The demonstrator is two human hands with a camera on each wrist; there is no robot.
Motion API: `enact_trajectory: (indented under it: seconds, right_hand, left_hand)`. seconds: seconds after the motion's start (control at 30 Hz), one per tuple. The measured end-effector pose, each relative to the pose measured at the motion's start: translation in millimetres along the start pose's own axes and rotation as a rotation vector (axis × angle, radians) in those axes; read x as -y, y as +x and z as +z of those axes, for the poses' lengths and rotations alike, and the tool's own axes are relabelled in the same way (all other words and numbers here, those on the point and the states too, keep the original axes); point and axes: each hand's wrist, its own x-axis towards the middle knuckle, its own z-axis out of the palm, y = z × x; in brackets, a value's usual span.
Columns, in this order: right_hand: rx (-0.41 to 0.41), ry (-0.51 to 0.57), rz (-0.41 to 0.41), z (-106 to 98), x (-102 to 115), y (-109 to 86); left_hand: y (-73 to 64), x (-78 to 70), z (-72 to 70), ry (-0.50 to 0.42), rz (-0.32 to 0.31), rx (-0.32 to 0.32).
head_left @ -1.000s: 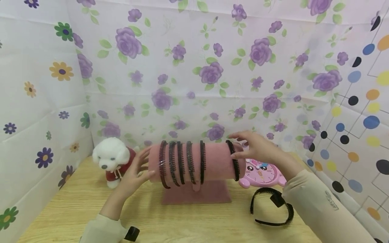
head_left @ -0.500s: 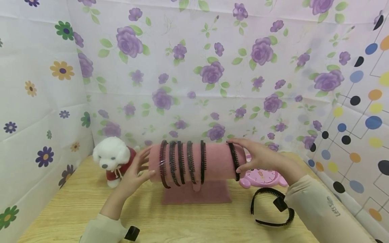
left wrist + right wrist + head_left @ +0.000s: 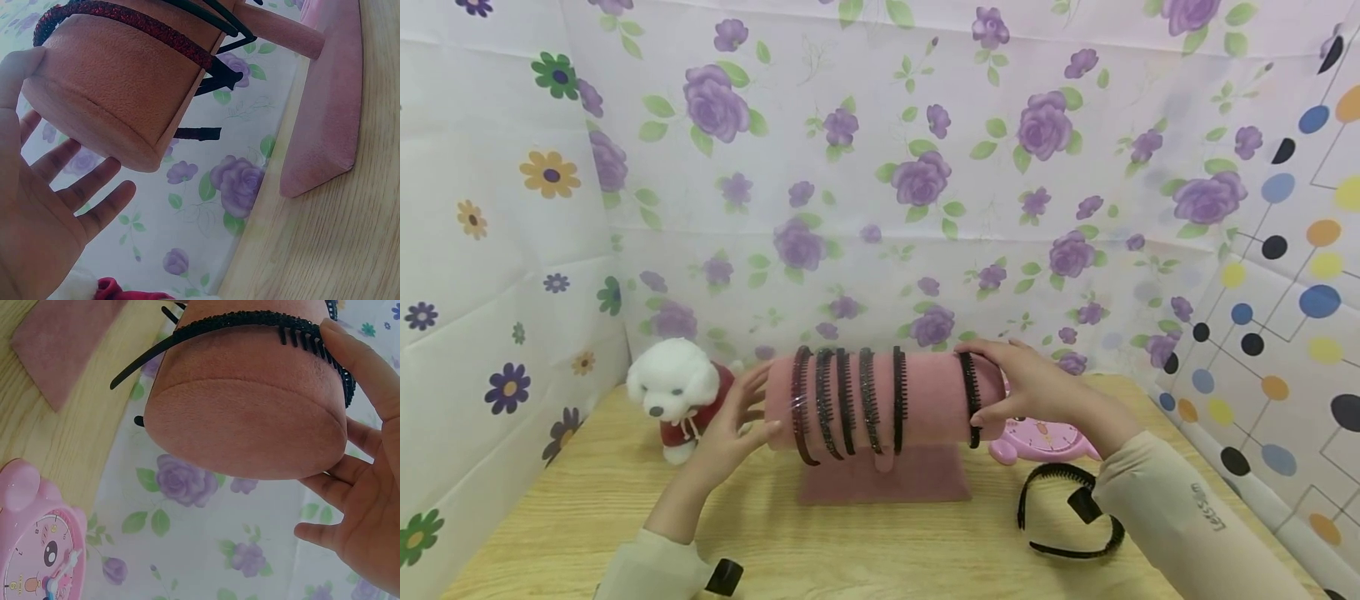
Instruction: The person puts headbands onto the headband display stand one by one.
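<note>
A pink padded headband stand [image 3: 932, 400] lies crosswise on its base, several headbands fitted along its roll. At its left end is my left hand [image 3: 733, 425], thumb at the padded edge and fingers stretched behind it, nearly straight in the left wrist view. A dark red glittery headband [image 3: 144, 25] sits closest to that hand. My right hand [image 3: 1030, 383] grips the black toothed headband [image 3: 972, 392] near the right end. The thumb is on its front edge and the index finger reaches over the top; in the right wrist view the other fingers spread behind the roll.
Another black toothed headband [image 3: 1071, 553] lies on the wooden table [image 3: 850, 554] at front right. A pink cartoon clock [image 3: 1045, 442] is behind the right hand. A white plush dog [image 3: 673, 383] in red sits to the left. Patterned cloth walls enclose the table.
My right hand has come down from just above the rightmost headband onto it, and that headband has slid slightly left along the roll. My left hand keeps its place.
</note>
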Motion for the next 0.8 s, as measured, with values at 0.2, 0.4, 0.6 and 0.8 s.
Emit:
enact_trajectory:
  seconds: [0.2, 0.4, 0.6, 0.8]
  right_hand:
    - [-0.007, -0.007, -0.017, 0.7, 2.3, 2.1]
    - [-0.018, -0.01, -0.039, 2.3, 5.1, 6.7]
    - [-0.025, -0.02, -0.052, 3.9, 6.2, 10.5]
    - [-0.024, -0.02, -0.066, 5.1, 7.9, 14.3]
  left_hand:
    - [0.0, 0.2, 0.0, -0.006, 0.005, 0.004]
    - [-0.3, 1.2, -0.2, 0.006, 0.012, 0.002]
    - [-0.3, 1.1, -0.6, -0.005, 0.016, 0.005]
    - [-0.4, 1.2, -0.3, 0.005, 0.021, 0.003]
